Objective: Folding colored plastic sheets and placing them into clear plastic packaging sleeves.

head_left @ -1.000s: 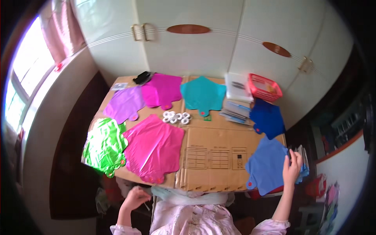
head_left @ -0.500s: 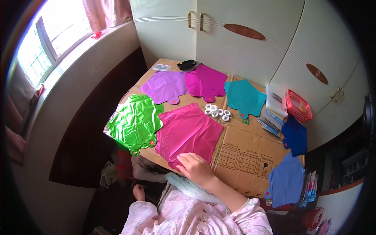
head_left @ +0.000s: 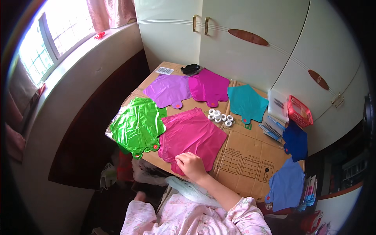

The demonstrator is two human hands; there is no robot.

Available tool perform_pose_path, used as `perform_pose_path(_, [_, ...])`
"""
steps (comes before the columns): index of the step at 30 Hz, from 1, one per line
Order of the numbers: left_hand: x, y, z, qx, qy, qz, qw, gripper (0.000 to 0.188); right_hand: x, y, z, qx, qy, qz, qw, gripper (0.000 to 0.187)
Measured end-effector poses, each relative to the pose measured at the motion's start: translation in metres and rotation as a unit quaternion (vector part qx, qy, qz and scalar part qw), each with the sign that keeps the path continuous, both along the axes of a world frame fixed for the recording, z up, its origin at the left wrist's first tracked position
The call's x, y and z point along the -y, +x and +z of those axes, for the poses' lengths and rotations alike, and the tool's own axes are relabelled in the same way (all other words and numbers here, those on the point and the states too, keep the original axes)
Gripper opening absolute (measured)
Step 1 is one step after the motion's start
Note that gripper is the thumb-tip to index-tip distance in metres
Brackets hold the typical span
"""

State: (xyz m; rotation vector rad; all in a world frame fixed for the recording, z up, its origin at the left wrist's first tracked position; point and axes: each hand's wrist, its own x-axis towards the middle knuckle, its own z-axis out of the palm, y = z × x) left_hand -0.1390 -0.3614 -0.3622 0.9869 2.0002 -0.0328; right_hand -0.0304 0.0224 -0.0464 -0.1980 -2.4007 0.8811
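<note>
My right hand (head_left: 191, 166) reaches over the near edge of a flat, shiny pink foil balloon (head_left: 192, 135), beside its rounded tab. Its thumb and fingertips are pinched together at the foil. Low at the left, below the table edge, my left hand (head_left: 140, 196) shows only in part beside the sleeve, its fingers hidden. Touching the pink foil on the left is a crinkled green foil balloon (head_left: 139, 123). Behind lie flat purple (head_left: 168, 90), magenta (head_left: 208, 85) and teal (head_left: 247, 102) foil balloons, each with a small tab bearing a red dot.
Several small white rolls (head_left: 217, 116) sit behind the pink foil. Dark blue (head_left: 295, 140) and light blue (head_left: 287, 184) foil balloons lie at the right edge of the cardboard-covered table (head_left: 231, 184). A red basket (head_left: 299, 111), packets (head_left: 272, 127) and a black object (head_left: 190, 69) stand around.
My right hand's fingers have drawn closer together at the pink foil's near edge. My left hand has lowered slightly. The whole view has shifted a little.
</note>
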Motion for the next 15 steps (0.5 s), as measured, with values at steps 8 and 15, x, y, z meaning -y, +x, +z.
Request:
perform_pose_path(8, [-0.044, -0.029, 0.046, -0.258, 0.146, 0.513, 0.806, 0.023, -0.01, -0.008, -0.006, 0.051, -0.198, -0.013, 0.979, 0.01])
perform_pose_path(15, [-0.161, -0.005, 0.28, -0.375, 0.589, 0.291, 0.654, 0.01, -0.013, -0.005, -0.004, 0.071, -0.232, -0.026, 0.97, 0.01])
